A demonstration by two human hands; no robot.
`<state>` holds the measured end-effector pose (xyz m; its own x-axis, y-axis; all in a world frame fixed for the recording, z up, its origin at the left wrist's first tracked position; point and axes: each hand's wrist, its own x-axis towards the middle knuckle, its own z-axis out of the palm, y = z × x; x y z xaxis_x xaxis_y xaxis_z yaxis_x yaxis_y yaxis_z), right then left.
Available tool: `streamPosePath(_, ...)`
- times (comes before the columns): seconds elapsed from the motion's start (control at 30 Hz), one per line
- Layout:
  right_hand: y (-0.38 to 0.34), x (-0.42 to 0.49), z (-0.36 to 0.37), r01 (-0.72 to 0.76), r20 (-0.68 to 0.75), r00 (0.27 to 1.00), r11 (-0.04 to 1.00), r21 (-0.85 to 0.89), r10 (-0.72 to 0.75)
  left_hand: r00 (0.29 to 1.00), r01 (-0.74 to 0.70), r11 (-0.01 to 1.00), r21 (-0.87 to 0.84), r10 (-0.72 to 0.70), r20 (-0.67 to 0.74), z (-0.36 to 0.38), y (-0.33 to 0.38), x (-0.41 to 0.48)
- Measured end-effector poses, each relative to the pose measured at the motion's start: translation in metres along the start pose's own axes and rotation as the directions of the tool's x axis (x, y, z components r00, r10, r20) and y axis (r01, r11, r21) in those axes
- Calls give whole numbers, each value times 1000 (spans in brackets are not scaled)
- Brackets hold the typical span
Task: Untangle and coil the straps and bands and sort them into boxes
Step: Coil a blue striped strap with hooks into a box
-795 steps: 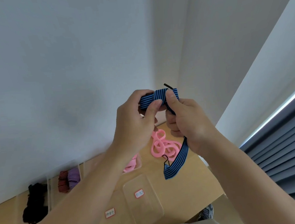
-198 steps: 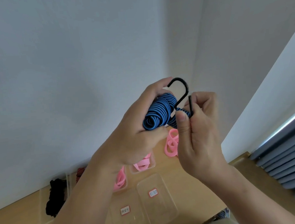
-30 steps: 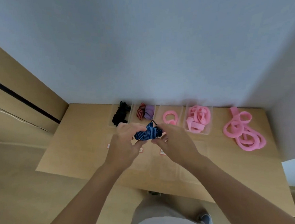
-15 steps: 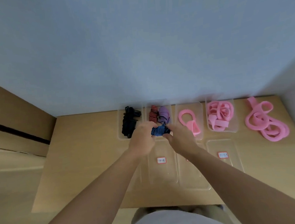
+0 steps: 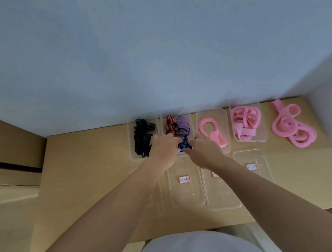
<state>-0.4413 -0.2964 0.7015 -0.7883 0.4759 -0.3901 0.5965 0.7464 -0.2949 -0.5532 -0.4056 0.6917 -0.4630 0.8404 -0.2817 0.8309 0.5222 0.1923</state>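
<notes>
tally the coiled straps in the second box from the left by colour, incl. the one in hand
Red-black striped strap: 1
Purple strap: 1
Blue-black striped strap, held between the left hand and right hand at the near end of the box: 1
Total: 3

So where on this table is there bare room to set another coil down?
The tabletop left of the black-strap box is bare. The pink-loop box has floor free. Crowded: the striped-coil box, where both hands hold the blue striped coil, and the full pink-band box.
</notes>
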Motion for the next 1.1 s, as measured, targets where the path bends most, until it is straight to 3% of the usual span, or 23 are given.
streamPosePath(0.43,-13,9,-13,-76,83,993,996,-36,79,989,-84,995,49,77,129,-8,-7,14)
streamPosePath(0.53,-15,11,-13,-80,95,992,994,-69,87,981,-46,986,-163,75,176,-16,-13,20)
streamPosePath(0.63,-16,11,-8,-98,91,990,992,-80,105,999,1,938,-347,14,41,-27,-20,33)
streamPosePath(0.7,-17,11,-4,-115,71,990,990,-82,121,1000,-5,945,-328,6,2,-32,-21,45)
streamPosePath(0.9,-14,7,2,-154,-7,988,988,-28,154,993,-85,992,-92,92,78,-24,-21,72)
streamPosePath(1.1,-13,6,6,-151,-143,978,988,22,152,992,-116,989,-93,120,33,-20,-22,84)
